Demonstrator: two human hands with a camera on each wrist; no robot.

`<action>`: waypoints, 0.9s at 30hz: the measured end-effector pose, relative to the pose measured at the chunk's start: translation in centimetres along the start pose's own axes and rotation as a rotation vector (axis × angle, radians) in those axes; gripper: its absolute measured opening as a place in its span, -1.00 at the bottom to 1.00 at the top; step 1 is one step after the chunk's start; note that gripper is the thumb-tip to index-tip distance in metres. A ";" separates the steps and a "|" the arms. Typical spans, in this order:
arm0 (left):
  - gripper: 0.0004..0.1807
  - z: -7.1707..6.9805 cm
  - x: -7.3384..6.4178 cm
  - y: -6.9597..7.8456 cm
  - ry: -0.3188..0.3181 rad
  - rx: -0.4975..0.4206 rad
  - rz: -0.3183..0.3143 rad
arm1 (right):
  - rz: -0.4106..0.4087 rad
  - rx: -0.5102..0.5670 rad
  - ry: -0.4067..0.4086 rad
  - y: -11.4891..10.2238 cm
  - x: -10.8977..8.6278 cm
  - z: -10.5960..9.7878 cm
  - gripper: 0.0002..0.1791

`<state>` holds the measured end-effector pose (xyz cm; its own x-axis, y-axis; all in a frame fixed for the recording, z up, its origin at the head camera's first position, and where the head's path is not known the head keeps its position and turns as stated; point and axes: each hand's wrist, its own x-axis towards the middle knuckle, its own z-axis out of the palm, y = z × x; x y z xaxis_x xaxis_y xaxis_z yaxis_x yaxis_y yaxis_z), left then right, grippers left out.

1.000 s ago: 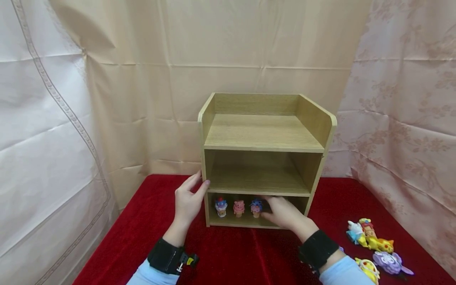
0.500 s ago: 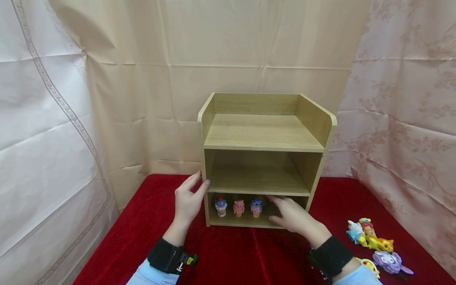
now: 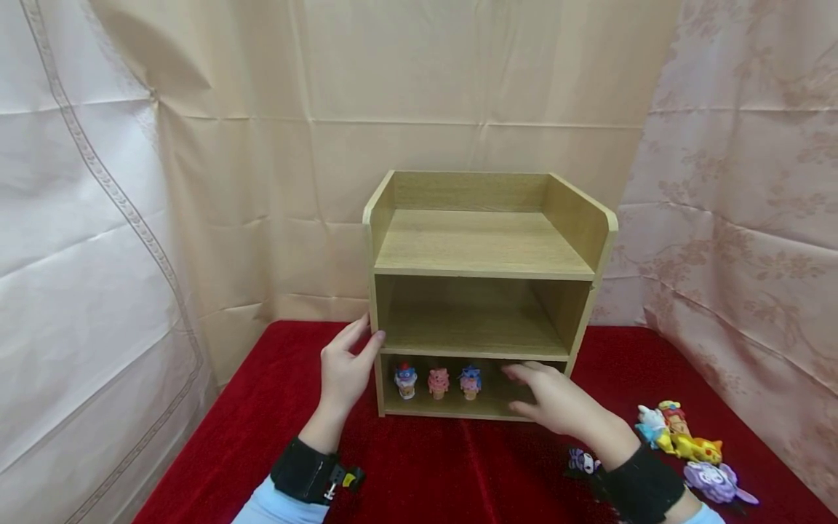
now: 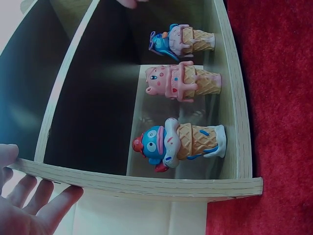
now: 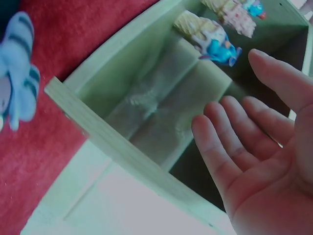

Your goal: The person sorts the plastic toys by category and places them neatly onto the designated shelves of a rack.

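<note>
A small wooden shelf (image 3: 484, 275) stands on the red cloth. My left hand (image 3: 347, 371) holds the edge of its left side panel, thumb at the front and fingers along the outside. In the bottom compartment three ice-cream-cone figurines stand upright in a row: a blue one with a red top (image 4: 166, 145), a pink bear-like one (image 4: 183, 82) and a blue-and-pink one (image 4: 181, 41). Empty, with fingers apart, my right hand (image 3: 556, 400) is at the right part of that compartment's opening. In the right wrist view its palm (image 5: 274, 171) shows, clear of the nearest figurine.
On the cloth at the right lie several toy figures, among them a purple long-eared one (image 3: 713, 482) and a yellow one (image 3: 700, 450). A purple striped figure (image 3: 581, 461) lies beside my right wrist. Curtains (image 3: 471, 80) hang behind the shelf.
My right hand has moved away from the blue-and-pink figurine, rightwards and out toward me, leaving it standing. A striped figure has come into sight beside the right wrist. The left hand stays put.
</note>
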<state>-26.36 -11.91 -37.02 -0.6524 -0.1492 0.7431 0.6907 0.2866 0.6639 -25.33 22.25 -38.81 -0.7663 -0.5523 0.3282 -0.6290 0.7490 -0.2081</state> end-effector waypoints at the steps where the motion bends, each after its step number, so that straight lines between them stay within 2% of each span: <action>1: -0.54 0.0 0.0 0.0 0.001 0.000 0.000 | -0.005 0.007 -0.007 0.0 -0.1 -0.3 -0.47; 4: -0.54 0.1 -0.1 0.0 0.004 0.004 -0.007 | -0.016 0.026 -0.028 -0.1 -0.5 -1.1 -0.52; 11: -0.54 0.0 0.0 0.1 0.003 -0.001 -0.010 | 0.022 0.054 -0.052 -0.3 -1.4 -2.8 -0.58; 21: -0.54 0.0 0.0 0.0 0.008 0.016 -0.016 | -0.013 0.113 -0.015 0.3 -2.5 -4.8 -0.64; 27: -0.54 0.1 0.0 0.0 0.008 0.016 -0.013 | -0.004 0.121 0.020 0.5 -3.2 -6.1 -0.65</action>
<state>-26.38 -11.86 -37.04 -0.6588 -0.1602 0.7351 0.6770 0.2999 0.6721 -22.38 26.64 -34.38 -0.7614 -0.5474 0.3472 -0.6446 0.6962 -0.3159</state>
